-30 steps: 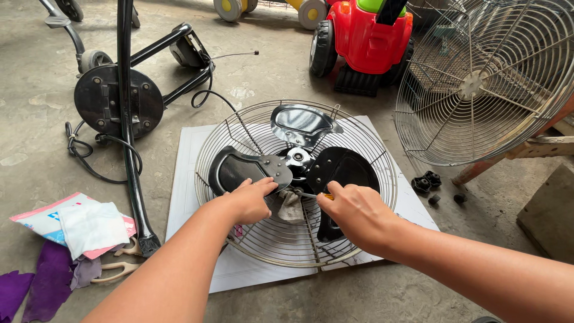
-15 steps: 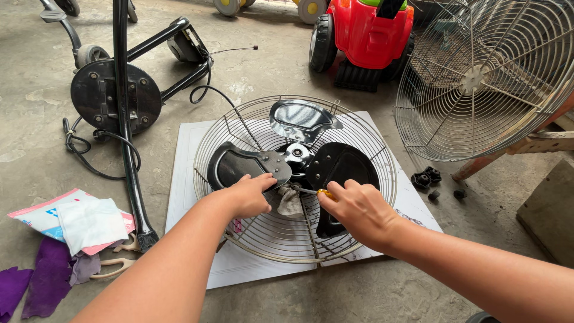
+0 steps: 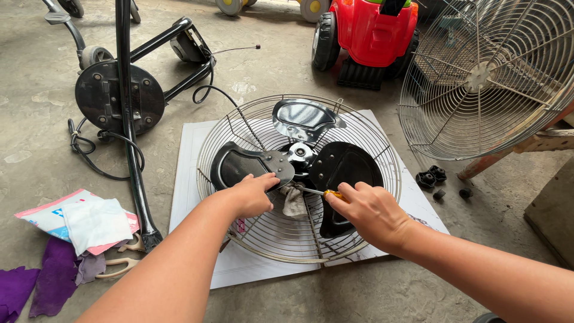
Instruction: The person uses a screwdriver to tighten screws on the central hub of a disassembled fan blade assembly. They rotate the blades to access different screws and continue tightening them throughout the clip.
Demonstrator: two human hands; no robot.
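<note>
Black fan blades (image 3: 335, 170) lie under both hands: left hand (image 3: 254, 194) presses one blade, right hand (image 3: 371, 212) grasps a screwdriver (image 3: 317, 191). Pink-and-white packet (image 3: 78, 218) lies left of the wire guard (image 3: 281, 239).

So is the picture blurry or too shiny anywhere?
Head view: sharp all over in soft, even daylight, with only faint shadows. The top fan blade shows a bright glare patch, and the hub glints. Both hands, left and right, look crisp, without motion blur.

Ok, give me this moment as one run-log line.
left hand: on fan blade | right hand: holds screwdriver, tip toward hub | rag: beneath tool | wire guard: flat on white board
</note>
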